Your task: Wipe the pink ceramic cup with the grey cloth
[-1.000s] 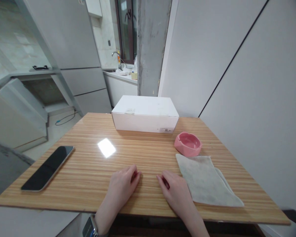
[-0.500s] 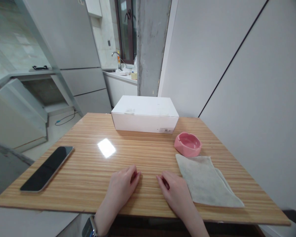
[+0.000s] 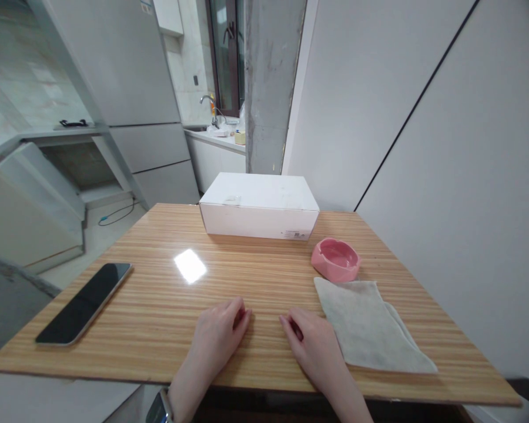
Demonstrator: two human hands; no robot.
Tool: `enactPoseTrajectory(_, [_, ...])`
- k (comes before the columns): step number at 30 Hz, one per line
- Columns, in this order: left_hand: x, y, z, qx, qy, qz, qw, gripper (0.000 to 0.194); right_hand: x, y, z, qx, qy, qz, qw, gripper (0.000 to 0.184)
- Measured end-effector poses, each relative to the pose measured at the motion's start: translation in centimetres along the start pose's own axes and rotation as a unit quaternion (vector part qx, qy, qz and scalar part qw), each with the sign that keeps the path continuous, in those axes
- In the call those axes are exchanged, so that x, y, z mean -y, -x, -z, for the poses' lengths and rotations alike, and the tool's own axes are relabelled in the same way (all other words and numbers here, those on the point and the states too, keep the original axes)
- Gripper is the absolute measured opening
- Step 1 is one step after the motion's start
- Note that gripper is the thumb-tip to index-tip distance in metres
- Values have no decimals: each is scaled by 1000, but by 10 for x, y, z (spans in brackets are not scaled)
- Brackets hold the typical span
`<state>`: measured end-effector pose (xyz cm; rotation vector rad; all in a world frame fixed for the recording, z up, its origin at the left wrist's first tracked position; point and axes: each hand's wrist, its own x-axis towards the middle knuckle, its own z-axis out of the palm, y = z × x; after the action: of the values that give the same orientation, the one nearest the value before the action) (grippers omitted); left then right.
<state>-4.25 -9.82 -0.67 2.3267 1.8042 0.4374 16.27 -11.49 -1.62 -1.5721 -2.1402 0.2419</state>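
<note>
My left hand (image 3: 223, 326) rests on the wooden table, fingers curled into a loose fist with nothing visible in it. Across a small gap, my right hand (image 3: 311, 335) lies in the same curled way, also holding nothing that shows. Just right of that hand is a folded pale grey-green cloth (image 3: 370, 329), its left edge close to the wrist. Behind the cloth, nearly touching it, sits a pink faceted ashtray (image 3: 335, 260). A smartphone (image 3: 86, 302) with a dark screen lies far to the left of my left hand.
A closed white box (image 3: 259, 220) stands at the back of the wooden table (image 3: 158, 341). A white wall (image 3: 445, 194) runs along the right side. Beyond the table are grey cabinets (image 3: 158, 147), a concrete pillar and a sink with a faucet (image 3: 214, 111). A smartwatch (image 3: 158, 406) is on my left wrist.
Both hands stay still, and nothing on the table has moved. The whole view has shifted very slightly downward.
</note>
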Motion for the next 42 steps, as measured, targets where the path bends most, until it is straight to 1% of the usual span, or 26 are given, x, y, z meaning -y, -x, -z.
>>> enactPoseTrajectory(12, [-2, 0, 3, 9, 4, 7, 1000, 23, 1, 1, 2, -6, -6, 4, 1000, 28])
enactPoseTrajectory(21, [1, 1, 0, 3, -2, 1, 1000, 22, -2, 2, -1, -3, -2, 3, 1000, 28])
enactPoseTrajectory(35, [-1, -2, 2, 4, 0, 6, 1000, 23, -1, 1, -2, -9, -1, 2, 1000, 28])
enactPoseTrajectory(39, [-3, -1, 1, 14, -10, 8, 1000, 25, -1, 0, -1, -6, 3, -1, 1000, 28])
enactPoseTrajectory(42, [-9, -1, 4, 31, -33, 24, 999, 25, 1, 1, 0, 0, 8, -2, 1000, 28])
